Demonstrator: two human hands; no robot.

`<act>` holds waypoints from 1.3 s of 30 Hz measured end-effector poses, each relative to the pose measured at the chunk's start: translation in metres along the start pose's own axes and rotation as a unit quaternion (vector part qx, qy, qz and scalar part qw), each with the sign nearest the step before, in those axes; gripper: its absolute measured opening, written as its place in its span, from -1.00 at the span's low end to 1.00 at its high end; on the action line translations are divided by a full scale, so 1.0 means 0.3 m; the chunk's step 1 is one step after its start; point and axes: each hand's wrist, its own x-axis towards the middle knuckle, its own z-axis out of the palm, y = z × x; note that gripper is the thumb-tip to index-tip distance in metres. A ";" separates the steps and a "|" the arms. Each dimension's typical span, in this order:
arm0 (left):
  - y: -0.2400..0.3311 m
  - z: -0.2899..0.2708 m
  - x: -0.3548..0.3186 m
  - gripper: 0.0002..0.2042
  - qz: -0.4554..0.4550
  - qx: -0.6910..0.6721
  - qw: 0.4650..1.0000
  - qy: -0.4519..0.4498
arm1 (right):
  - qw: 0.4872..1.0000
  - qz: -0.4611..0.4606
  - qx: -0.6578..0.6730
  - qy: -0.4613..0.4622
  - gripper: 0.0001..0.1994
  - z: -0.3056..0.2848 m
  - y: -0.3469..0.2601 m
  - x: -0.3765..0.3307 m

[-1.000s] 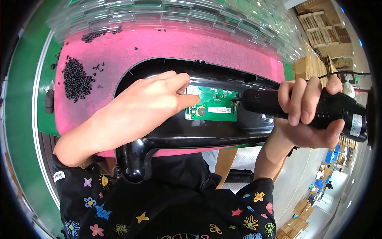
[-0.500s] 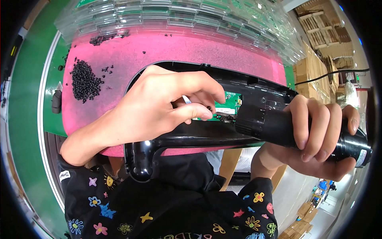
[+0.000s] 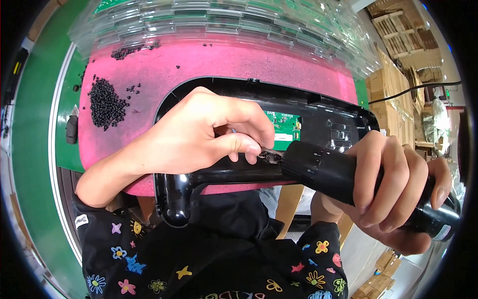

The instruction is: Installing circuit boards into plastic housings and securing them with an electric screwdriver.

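Note:
My right hand [image 3: 393, 187] is wrapped round a black electric screwdriver [image 3: 316, 167], its front end pointing left. At that end, the thumb and fingers of my left hand [image 3: 199, 132] are pinched together right by the bit. Whatever small thing they hold is hidden. Below both hands lies a long, glossy black plastic housing [image 3: 234, 174], inner side up, with a rounded arm reaching toward me at the left. A green circuit board [image 3: 289, 122] sits inside it, partly covered by my left fingers.
Small black screws lie in a pile [image 3: 107, 102] on the pink mat [image 3: 144, 70], with others scattered about. Stacked clear plastic trays [image 3: 224, 25] line the mat's far side. A dark-handled tool [image 3: 72, 129] rests at left. Cardboard boxes [image 3: 391, 82] stand at right, near a black cable [image 3: 418, 88].
The screwdriver and my right hand have shifted left and toward me, uncovering more of the housing's right part. My left fingers have moved slightly nearer to me, still beside the bit.

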 end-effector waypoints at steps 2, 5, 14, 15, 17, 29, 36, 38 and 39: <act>-0.001 0.004 0.001 -0.90 -0.014 -0.006 1.000 -0.004 | 1.000 -0.012 -0.002 -0.008 -0.63 0.000 0.006 -0.006; -0.011 0.008 -0.001 -0.92 0.017 -0.007 1.000 0.011 | 1.000 -0.015 0.012 -0.014 -0.63 -0.002 0.017 -0.001; -0.027 0.009 0.003 -0.89 0.049 0.026 0.998 0.013 | 0.999 0.027 0.032 -0.009 -0.61 -0.040 -0.014 -0.011; -0.037 0.006 0.006 -0.87 0.145 0.160 0.976 0.044 | 0.999 0.026 0.028 -0.007 -0.61 -0.049 -0.017 -0.008; -0.045 0.001 0.008 -0.85 0.238 0.284 0.926 0.074 | 0.998 0.007 -0.057 -0.027 -0.56 -0.083 -0.015 0.007; -0.050 0.000 -0.007 -0.59 0.055 0.364 0.929 0.045 | 0.977 0.145 -0.145 -0.052 -0.46 -0.267 -0.024 -0.014; -0.056 0.004 -0.019 -0.53 0.012 0.402 0.916 0.007 | 0.976 0.156 -0.135 -0.066 -0.47 -0.282 -0.003 -0.020; -0.060 0.005 -0.018 -0.52 0.021 0.412 0.911 0.002 | 0.975 0.162 -0.133 -0.068 -0.47 -0.282 -0.004 -0.015; -0.062 0.006 -0.017 -0.52 0.031 0.423 0.906 -0.003 | 0.972 0.173 -0.140 -0.074 -0.47 -0.283 -0.006 -0.011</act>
